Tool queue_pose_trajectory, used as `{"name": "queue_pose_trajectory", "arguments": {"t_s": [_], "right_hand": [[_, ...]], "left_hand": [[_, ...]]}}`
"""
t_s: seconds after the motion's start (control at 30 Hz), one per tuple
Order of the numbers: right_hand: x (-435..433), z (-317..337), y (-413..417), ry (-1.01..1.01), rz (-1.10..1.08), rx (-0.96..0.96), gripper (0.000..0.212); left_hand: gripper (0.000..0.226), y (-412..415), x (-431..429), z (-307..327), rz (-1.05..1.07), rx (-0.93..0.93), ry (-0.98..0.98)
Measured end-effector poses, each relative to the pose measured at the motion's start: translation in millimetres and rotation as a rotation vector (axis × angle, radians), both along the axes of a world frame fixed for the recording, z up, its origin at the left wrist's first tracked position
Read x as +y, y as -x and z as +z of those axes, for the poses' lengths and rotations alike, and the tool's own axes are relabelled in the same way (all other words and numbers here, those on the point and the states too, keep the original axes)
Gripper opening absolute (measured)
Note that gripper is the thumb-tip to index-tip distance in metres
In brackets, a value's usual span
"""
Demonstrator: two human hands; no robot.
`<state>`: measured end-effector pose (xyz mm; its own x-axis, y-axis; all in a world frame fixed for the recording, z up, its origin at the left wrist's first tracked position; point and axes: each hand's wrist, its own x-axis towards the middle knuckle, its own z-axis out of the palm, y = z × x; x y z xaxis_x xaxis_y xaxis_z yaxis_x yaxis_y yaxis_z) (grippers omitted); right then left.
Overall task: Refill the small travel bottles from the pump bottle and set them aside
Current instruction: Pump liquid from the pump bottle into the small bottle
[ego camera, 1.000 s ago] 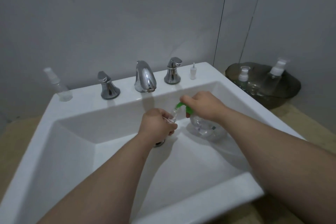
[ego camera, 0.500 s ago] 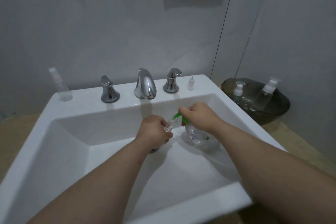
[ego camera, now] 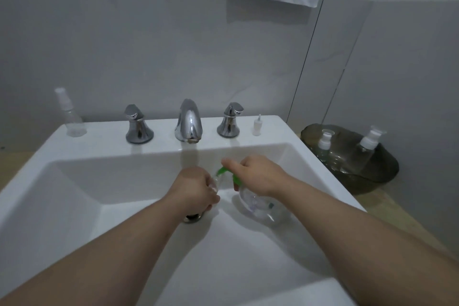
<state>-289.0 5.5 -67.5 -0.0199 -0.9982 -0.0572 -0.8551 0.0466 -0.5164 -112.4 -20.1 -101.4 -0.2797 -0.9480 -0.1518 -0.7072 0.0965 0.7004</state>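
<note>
Above the drain (ego camera: 192,217) nothing is shifted: the small travel bottle (ego camera: 215,181) is still clasped in the left hand (ego camera: 196,187) under the spout (ego camera: 221,170) of the pump bottle (ego camera: 258,204), itself gripped by the right hand (ego camera: 258,172), so filling is judged ongoing.

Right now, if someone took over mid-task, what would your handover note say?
Left hand grips a small travel bottle over the sink, close by the green pump head.
Right hand holds the pump bottle, forefinger atop that head.
Loose cap stands by the right tap.
Short bottle and tall bottle sit capped in the dark bowl, likely done; spray bottle stands on the sink's left ledge.
Left: finish this fill, cap it, set it aside; fill levels unclear.
</note>
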Motion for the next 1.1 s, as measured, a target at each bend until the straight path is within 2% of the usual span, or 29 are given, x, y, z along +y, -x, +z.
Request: {"name": "queue_pose_trajectory", "arguments": {"t_s": [0.3, 0.57, 0.77, 0.97, 1.1], "right_hand": [[-13, -5, 15, -0.044, 0.062, -0.093, 0.073], [-13, -5, 20, -0.078, 0.061, -0.180, 0.074], [-14, -3, 24, -0.140, 0.034, -0.174, 0.081], [-10, -1, 15, -0.100, 0.034, -0.155, 0.057], [-9, 1, 10, -0.092, 0.072, -0.116, 0.058]], "left_hand": [[0.021, 1, 0, -5, -0.037, -0.032, -0.019], [0.016, 1, 4, -2, -0.063, -0.011, 0.011], [0.015, 0, 4, -2, -0.056, 0.012, -0.007], [0.016, 1, 2, -3, -0.050, -0.012, 0.003], [0.015, 1, 0, -5, -0.040, 0.004, -0.001]]}}
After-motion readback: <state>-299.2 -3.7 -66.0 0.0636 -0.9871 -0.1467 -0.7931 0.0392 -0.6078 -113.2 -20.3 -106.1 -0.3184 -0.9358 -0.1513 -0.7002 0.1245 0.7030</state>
